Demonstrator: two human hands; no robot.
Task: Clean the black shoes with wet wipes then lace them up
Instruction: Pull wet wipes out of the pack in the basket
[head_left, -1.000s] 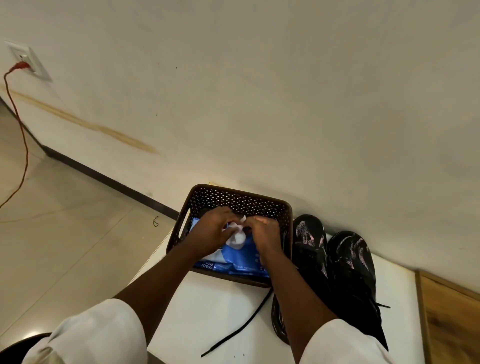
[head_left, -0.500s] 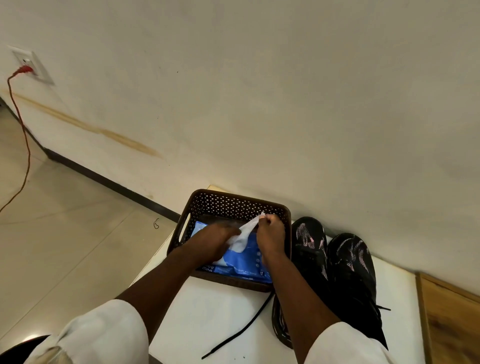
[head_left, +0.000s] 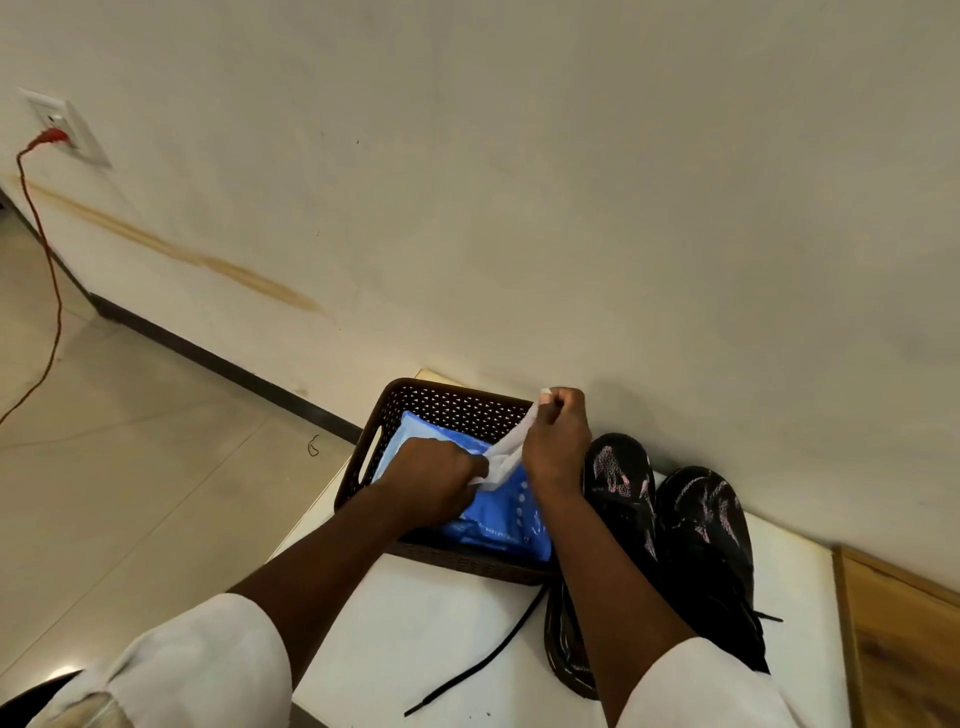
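White wipe (head_left: 511, 447) between right hand (head_left: 556, 441) and blue pack (head_left: 498, 509).

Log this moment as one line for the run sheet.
step: taking wipe | right hand: pulling wipe up | left hand: pressing pack in basket | shoes: untouched

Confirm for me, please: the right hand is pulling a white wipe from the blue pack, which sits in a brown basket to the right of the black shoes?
Not quite: in the head view the brown basket sits left of the black shoes, not right. The rest holds.
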